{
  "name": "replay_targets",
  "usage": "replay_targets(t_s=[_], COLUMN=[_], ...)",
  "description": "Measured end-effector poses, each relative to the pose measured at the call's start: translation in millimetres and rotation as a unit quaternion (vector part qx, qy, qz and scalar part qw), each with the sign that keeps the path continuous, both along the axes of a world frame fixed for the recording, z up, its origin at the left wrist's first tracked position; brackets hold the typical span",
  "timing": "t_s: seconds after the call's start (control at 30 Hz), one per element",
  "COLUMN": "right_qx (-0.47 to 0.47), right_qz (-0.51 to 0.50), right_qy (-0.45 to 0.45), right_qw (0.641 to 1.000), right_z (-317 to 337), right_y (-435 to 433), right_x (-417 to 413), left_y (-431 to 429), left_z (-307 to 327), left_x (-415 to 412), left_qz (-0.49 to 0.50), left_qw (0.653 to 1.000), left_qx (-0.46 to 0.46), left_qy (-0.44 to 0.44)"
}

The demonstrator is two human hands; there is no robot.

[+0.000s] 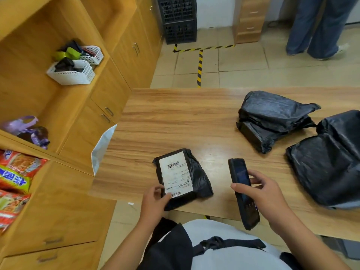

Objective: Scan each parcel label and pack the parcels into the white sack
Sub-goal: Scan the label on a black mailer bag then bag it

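Observation:
A small black parcel with a white barcode label facing up lies near the front edge of the wooden table. My left hand grips its near left corner, thumb on the label. My right hand holds a black handheld scanner, screen up, just right of the parcel. Two more black parcels, one mid-sized and one large, lie at the table's right. The white sack hangs at the table's left edge; only part of it shows.
Wooden cabinets and shelves stand at left with white baskets and snack bags. Black crates sit at the far wall. A person's legs stand at the far right on the tiled floor.

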State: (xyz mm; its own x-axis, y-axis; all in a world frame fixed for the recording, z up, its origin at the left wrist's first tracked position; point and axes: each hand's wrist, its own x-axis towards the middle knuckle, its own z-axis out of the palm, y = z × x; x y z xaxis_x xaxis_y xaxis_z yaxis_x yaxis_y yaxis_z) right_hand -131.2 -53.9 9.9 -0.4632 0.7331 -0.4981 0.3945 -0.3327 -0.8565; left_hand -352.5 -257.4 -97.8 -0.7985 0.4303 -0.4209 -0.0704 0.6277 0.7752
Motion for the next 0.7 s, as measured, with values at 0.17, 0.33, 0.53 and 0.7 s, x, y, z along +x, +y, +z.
replay_targets(t_s=[0.17,0.33,0.53,0.7], right_qx=[-0.007,-0.012,-0.011,-0.008], right_qz=[-0.033,-0.061,-0.091,-0.113], right_qy=[0.001,0.002,0.015,0.028], right_qw=[0.999,0.998,0.996,0.993], right_z=[0.0,-1.6,-1.4,-5.2], right_y=[1.5,2.8,2.1,-0.8], right_x=[8.7,19.7,28.1,38.6], left_y=[31.6,76.4,131.1,155.6], left_z=[9.0,29.5,37.4,32.4], left_x=[-18.9,-36.9,-44.7,-52.0], left_qz=[0.028,-0.409,-0.704,-0.724], left_qw=[0.997,0.822,0.492,0.490], left_qx=[-0.061,-0.262,-0.334,-0.305], left_qy=[-0.043,0.297,0.388,0.377])
